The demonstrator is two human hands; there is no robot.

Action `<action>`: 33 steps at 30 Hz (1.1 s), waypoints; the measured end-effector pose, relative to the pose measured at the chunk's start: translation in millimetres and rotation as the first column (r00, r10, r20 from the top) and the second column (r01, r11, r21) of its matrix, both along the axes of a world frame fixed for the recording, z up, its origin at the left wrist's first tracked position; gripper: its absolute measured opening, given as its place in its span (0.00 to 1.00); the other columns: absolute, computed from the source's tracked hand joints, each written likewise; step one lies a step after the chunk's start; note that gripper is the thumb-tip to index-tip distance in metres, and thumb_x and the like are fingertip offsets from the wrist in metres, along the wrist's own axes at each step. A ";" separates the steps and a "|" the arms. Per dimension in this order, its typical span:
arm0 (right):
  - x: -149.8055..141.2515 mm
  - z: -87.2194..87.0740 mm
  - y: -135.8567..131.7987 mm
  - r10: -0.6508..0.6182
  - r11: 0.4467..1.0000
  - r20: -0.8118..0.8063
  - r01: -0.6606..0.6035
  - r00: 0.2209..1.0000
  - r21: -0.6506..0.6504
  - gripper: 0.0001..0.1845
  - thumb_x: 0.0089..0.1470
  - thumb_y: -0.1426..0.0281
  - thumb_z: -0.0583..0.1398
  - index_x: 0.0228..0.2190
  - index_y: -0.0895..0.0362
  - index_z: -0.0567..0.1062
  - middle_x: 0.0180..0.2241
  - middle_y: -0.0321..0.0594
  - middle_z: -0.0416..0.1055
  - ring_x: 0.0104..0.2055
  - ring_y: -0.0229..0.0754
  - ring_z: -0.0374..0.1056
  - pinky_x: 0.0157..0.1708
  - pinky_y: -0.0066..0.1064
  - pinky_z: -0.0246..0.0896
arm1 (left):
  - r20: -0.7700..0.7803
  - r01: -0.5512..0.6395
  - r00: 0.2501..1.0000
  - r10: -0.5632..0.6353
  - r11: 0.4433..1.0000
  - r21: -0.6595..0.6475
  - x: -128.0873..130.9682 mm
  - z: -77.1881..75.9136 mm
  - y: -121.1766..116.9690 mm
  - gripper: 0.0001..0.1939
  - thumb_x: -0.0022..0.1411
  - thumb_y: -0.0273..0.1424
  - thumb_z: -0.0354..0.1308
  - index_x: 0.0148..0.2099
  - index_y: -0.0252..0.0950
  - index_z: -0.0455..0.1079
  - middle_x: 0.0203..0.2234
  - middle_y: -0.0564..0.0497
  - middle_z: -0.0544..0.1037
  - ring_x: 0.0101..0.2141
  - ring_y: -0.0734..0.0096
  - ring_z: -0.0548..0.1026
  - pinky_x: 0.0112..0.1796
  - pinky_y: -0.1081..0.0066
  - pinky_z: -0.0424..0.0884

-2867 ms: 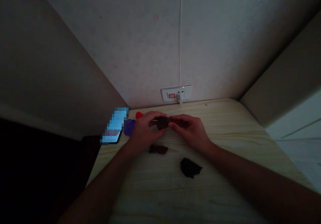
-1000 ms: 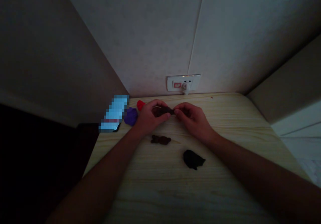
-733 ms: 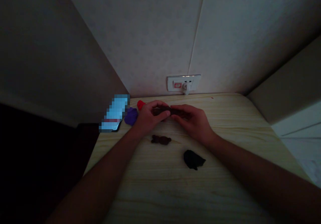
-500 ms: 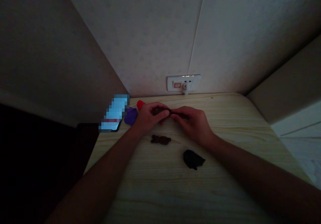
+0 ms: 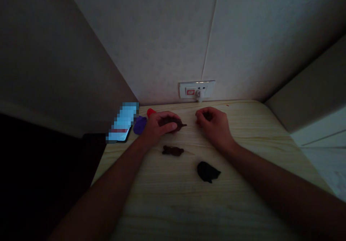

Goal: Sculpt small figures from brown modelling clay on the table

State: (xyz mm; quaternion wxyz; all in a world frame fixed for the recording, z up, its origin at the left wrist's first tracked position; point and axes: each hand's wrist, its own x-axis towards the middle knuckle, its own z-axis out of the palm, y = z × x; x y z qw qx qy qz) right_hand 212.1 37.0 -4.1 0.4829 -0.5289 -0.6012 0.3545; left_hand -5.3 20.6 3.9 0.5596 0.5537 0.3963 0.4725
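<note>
My left hand (image 5: 159, 126) is closed around a lump of brown modelling clay (image 5: 177, 125) at the far part of the table. A thin tip of the clay sticks out to the right past my fingers. Apart from it, to the right, my right hand (image 5: 212, 124) has thumb and fingers pinched together; what they hold, if anything, is too dark to name. On the tabletop nearer me lies a small brown clay figure (image 5: 173, 151) with rounded bumps at its left end. A flattened black clay piece (image 5: 208, 172) rests to its right, towards me.
Purple clay (image 5: 140, 125) and a red piece (image 5: 150, 112) lie left of my left hand. A phone (image 5: 123, 124) with a lit screen is at the table's left edge. A wall socket (image 5: 197, 89) with a white plug sits behind the wooden table (image 5: 259, 136).
My right hand has pulled away to the right from the brown clay, which stays in my left hand. The clay now shows a drawn-out thin tip.
</note>
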 end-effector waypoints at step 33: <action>-2.6 2.2 -5.4 0.231 0.973 -0.224 -0.227 0.947 0.040 0.14 0.57 0.59 0.67 0.39 0.55 0.77 0.29 0.36 0.76 0.29 0.37 0.71 0.28 0.28 0.66 | -0.512 -0.132 0.745 0.428 0.847 0.515 10.9 1.2 -2.3 0.16 0.64 0.27 0.58 0.53 0.38 0.76 0.48 0.45 0.80 0.51 0.58 0.76 0.56 0.55 0.70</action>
